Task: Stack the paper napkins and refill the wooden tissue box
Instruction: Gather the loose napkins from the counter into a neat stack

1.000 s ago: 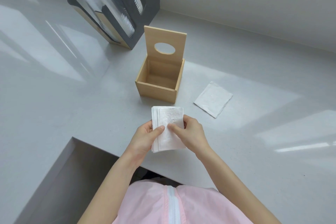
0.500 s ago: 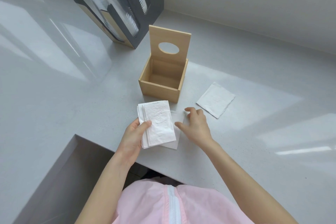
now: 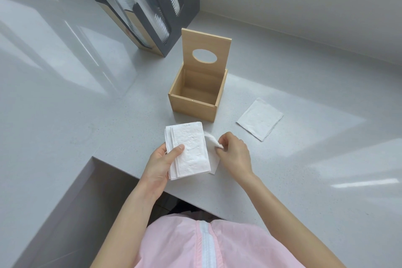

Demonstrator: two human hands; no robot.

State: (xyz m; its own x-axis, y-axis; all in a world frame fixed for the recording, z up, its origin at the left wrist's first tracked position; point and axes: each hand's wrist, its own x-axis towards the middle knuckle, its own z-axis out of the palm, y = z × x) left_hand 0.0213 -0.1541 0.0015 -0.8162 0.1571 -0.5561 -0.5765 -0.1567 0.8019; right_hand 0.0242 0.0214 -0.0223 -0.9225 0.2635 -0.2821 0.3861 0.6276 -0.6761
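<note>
The stack of paper napkins sits in the left hand, held just above the near edge of the grey worktop, thumb pressed on top and fingers underneath. The sheets look light, soft and embossed, and their left edges are slightly fanned, so the pile would likely slide apart unless it is pinched flat across its width or squared up against the worktop. Just beside it, partly under its right edge, a loose napkin lies on the worktop; the right hand is closed in a narrow pinch on its lifted far corner, wrist low and forearm angled in from the right. A single sheet this thin is probably best taken by a corner or edge, as here, since it will droop and tear easily. Beyond the hands the wooden tissue box stands open and appears empty, its lid with an oval hole standing upright at the back. To its right another single napkin lies flat, well apart from the hands. A dark cup dispenser stands at the back left.
</note>
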